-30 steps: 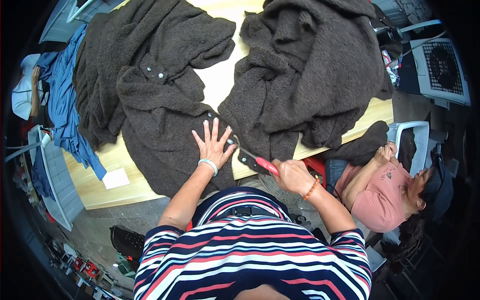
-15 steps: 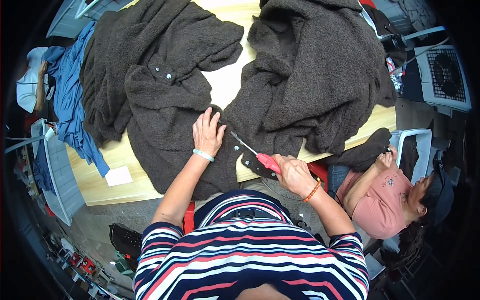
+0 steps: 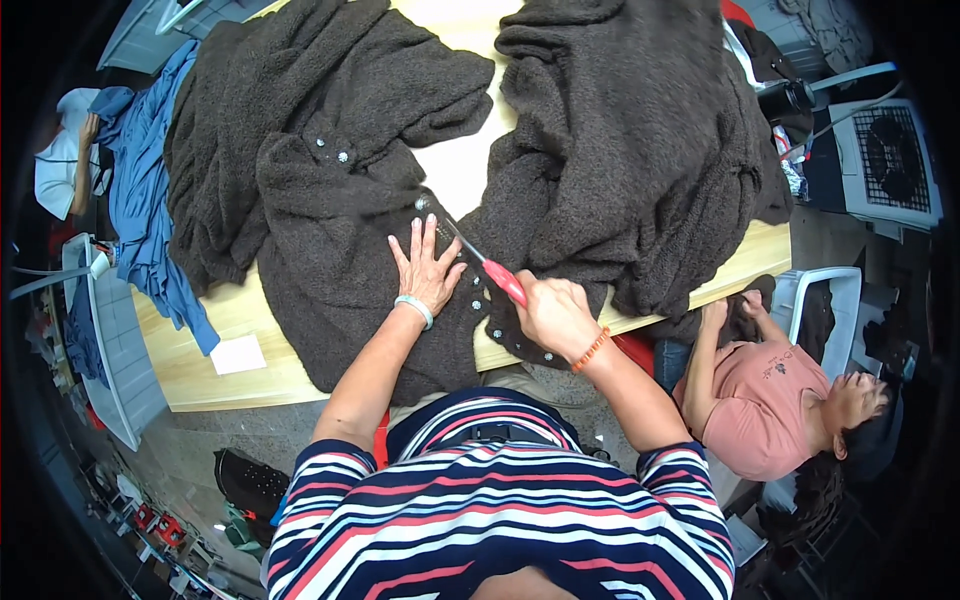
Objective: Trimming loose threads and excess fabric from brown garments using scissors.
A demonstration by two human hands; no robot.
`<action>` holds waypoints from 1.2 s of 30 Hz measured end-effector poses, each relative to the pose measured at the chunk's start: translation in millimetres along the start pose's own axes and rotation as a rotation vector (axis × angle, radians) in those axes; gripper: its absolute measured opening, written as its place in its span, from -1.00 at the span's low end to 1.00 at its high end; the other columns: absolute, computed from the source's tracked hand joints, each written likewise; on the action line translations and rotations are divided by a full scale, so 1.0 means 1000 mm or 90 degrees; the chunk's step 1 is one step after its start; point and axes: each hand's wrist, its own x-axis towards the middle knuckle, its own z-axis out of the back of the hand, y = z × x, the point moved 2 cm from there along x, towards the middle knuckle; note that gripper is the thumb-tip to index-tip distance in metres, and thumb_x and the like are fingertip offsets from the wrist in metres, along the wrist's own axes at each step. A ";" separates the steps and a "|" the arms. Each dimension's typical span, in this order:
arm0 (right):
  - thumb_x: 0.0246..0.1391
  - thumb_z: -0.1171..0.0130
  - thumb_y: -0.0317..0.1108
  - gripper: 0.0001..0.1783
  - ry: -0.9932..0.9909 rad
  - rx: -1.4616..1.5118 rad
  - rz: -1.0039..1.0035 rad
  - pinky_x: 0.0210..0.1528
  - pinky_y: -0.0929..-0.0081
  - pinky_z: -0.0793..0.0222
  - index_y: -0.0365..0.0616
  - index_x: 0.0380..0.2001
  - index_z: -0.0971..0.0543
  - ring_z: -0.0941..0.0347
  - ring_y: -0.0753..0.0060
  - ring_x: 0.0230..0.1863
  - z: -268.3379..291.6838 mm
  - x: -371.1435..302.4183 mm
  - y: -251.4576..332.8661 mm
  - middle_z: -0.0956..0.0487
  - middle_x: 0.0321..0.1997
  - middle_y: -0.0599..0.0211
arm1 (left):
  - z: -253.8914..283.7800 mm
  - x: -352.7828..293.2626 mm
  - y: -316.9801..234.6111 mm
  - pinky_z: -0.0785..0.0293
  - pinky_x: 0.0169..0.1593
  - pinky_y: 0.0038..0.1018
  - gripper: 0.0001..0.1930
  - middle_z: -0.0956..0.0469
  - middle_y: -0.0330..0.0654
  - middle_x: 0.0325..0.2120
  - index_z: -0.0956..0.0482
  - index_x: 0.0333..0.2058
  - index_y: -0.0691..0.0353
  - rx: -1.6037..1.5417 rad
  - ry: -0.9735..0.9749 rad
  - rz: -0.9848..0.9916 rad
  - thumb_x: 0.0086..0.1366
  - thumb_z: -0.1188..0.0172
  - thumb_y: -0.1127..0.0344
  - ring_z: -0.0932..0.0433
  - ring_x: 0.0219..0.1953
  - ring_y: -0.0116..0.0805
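Observation:
My left hand [image 3: 428,275] lies flat with spread fingers on a dark brown knitted garment [image 3: 330,290]. Shiny round buttons [image 3: 477,281] run along the garment's edge to the right of that hand. My right hand [image 3: 560,318] is closed round the red handle of a tool [image 3: 503,281] with a thin metal shaft. The shaft points up and left, its far end over the cloth just beyond my left fingertips. I cannot make out the exact kind of tool. A second dark brown knitted heap [image 3: 630,160] lies to the right.
The pale wooden table [image 3: 220,385] carries a white paper [image 3: 238,355] at left. Blue cloth [image 3: 150,190] hangs over its left edge. At right, a co-worker in a pink shirt [image 3: 755,400] holds dark cloth beside a white bin [image 3: 840,290].
My right hand has moved left and slightly up with the tool, now nearer my left fingertips. My left fingers have spread wider. The co-worker's arms and head have shifted.

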 end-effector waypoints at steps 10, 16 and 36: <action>0.01 -0.17 -0.29 -0.81 0.207 -0.039 -0.001 -0.30 0.05 -0.49 -0.21 -0.41 -0.52 -0.59 -0.09 -0.42 0.014 -0.049 -0.019 -0.59 -0.55 -0.08 | -0.007 -0.003 0.007 0.43 0.33 0.37 -0.57 0.17 0.04 0.42 -0.49 0.13 -0.13 0.010 -0.006 0.003 0.31 -0.12 0.01 0.29 0.46 0.10; 0.11 -0.14 -0.25 -0.73 0.153 0.009 -0.043 -0.25 0.03 -0.45 -0.17 -0.18 -0.48 -0.57 -0.12 -0.36 0.021 -0.055 -0.021 -0.59 -0.47 -0.06 | -0.002 0.001 0.001 0.44 0.33 0.35 -0.48 0.18 0.05 0.42 -0.45 0.16 -0.07 -0.006 0.029 -0.002 0.24 -0.19 -0.03 0.29 0.46 0.09; 0.07 -0.20 -0.34 -0.76 0.067 0.052 -0.033 -0.22 0.09 -0.43 -0.12 -0.18 -0.48 -0.51 -0.06 -0.27 0.017 -0.058 -0.022 -0.55 -0.42 0.01 | 0.073 -0.037 0.002 -0.07 0.30 0.03 -0.26 -0.20 0.13 0.26 -0.33 0.23 0.14 -0.118 -0.243 0.010 0.09 -0.35 0.09 -0.19 0.29 0.16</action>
